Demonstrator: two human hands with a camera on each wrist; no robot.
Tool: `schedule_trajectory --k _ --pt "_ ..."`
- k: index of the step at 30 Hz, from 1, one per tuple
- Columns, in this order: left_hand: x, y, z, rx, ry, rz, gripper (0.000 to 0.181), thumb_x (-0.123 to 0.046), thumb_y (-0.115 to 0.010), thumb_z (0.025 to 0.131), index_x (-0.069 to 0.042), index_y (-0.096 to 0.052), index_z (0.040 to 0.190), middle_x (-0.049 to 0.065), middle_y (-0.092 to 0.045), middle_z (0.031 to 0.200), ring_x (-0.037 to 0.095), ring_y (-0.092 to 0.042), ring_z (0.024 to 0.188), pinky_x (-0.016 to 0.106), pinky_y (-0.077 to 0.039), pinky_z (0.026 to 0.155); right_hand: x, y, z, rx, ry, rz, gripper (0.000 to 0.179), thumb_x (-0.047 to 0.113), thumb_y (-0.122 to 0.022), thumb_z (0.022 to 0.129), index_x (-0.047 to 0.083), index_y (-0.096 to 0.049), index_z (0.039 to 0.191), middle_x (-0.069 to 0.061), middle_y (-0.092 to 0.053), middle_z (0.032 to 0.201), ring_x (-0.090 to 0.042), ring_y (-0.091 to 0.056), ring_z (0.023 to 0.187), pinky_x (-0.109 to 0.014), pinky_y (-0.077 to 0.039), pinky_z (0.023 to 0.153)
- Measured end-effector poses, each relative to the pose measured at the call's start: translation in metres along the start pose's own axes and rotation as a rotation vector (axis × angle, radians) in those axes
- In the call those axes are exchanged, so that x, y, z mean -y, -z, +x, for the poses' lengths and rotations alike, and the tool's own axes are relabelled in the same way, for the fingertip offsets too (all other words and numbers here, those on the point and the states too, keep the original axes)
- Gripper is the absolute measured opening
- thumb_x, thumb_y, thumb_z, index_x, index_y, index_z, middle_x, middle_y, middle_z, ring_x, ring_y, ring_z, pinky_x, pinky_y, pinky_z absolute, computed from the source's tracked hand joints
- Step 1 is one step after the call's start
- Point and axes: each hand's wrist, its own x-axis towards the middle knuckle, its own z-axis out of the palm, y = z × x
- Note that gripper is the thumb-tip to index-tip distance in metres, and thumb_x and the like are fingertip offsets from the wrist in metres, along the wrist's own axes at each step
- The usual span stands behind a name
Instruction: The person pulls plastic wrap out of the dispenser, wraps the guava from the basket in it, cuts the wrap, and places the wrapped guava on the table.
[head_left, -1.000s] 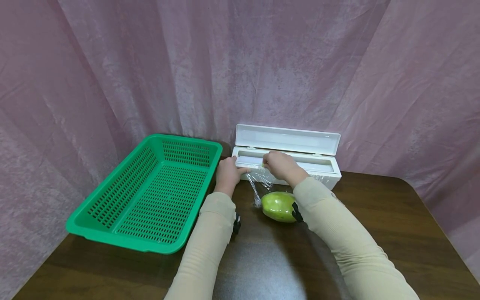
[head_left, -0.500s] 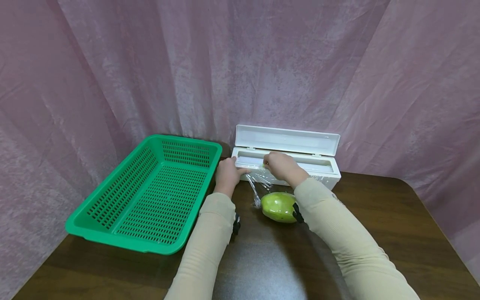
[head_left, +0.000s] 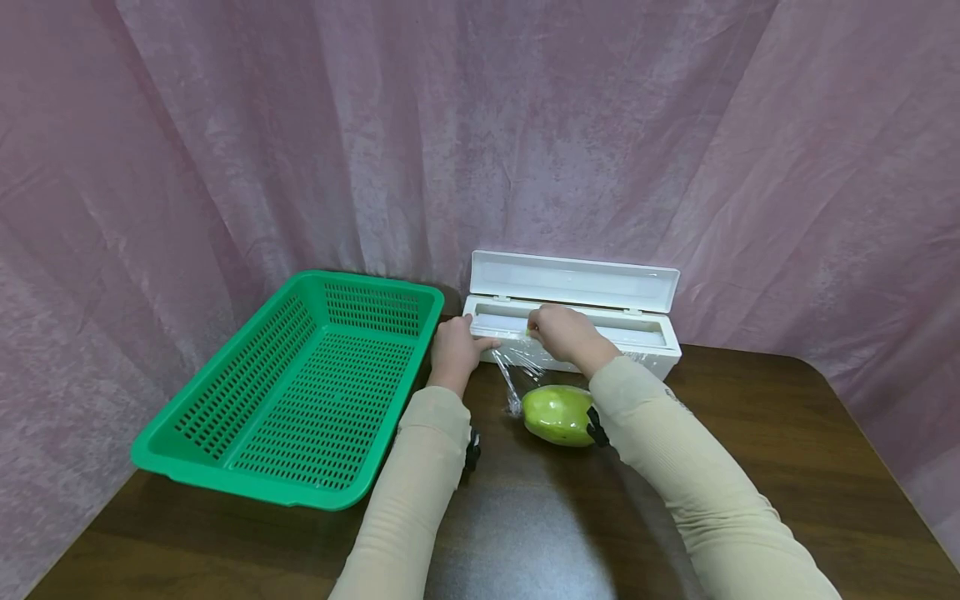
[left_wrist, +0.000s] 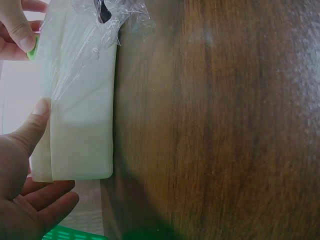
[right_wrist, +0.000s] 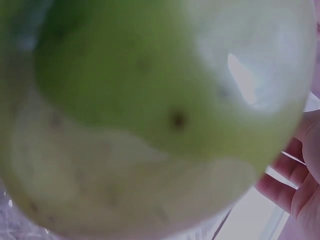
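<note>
A long white cling film dispenser (head_left: pixel 573 282) stands against the curtain with its lid raised. My left hand (head_left: pixel 453 342) holds its left end, the thumb (left_wrist: pixel 37 117) on the front top edge and the fingers around the end. Between thumb and fingers, my right hand (head_left: pixel 564 332) pinches a small green slide cutter (left_wrist: pixel 33 48) on the front edge, left of the middle. Clear cling film (head_left: pixel 517 367) runs creased from that edge down to a smooth green fruit (head_left: pixel 555 414), like a papaya, lying wrapped on the table. The fruit fills most of the right wrist view.
A green perforated plastic basket (head_left: pixel 247 490) sits on the left, its right side close to my left forearm. The brown wooden table (head_left: pixel 787 450) extends to the right of the dispenser. A pink curtain (head_left: pixel 600 125) hangs right behind everything.
</note>
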Motion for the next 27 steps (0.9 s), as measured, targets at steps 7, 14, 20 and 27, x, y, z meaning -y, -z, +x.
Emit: schedule_trajectory --k 7,14,20,27 --pt "0.0021 -0.0013 0.0012 -0.001 -0.001 -0.003 0.072 -0.048 -0.075 0.075 -0.002 -0.058 0.128 0.020 -0.064 0.118 0.033 -0.062 0.106 0.041 -0.052 0.087 -0.0037 -0.0005 -0.0003 0.009 -0.007 0.005 0.019 0.018 -0.055 0.095 0.007 -0.066 0.107 -0.009 -0.067 0.108 -0.026 -0.062 0.103 -0.041 -0.050 0.091" --pt "0.0030 -0.0013 0.0007 -0.014 -0.018 0.003 0.070 -0.048 -0.075 0.074 -0.002 -0.060 0.125 0.020 -0.065 0.115 0.033 -0.063 0.104 0.041 -0.052 0.086 -0.0048 0.0004 -0.0020 0.013 -0.010 0.006 0.019 0.018 -0.055 0.095 0.008 -0.067 0.107 -0.008 -0.067 0.108 -0.025 -0.062 0.103 -0.041 -0.050 0.090" --pt "0.0023 -0.0022 0.0008 -0.017 -0.029 0.015 0.066 -0.048 -0.074 0.075 -0.001 -0.062 0.120 0.020 -0.066 0.112 0.034 -0.063 0.102 0.042 -0.052 0.086 -0.0066 0.0011 -0.0042 0.012 -0.013 0.015 0.019 0.017 -0.056 0.095 0.007 -0.066 0.107 -0.009 -0.068 0.107 -0.025 -0.063 0.101 -0.041 -0.050 0.090" --pt "0.0021 -0.0040 0.0018 -0.027 -0.031 0.021 0.065 -0.048 -0.075 0.074 -0.001 -0.063 0.117 0.020 -0.067 0.110 0.034 -0.064 0.101 0.042 -0.052 0.084 -0.0087 0.0007 -0.0067 0.007 -0.022 0.018 0.019 0.018 -0.056 0.095 0.007 -0.066 0.107 -0.009 -0.067 0.106 -0.025 -0.063 0.100 -0.041 -0.051 0.089"
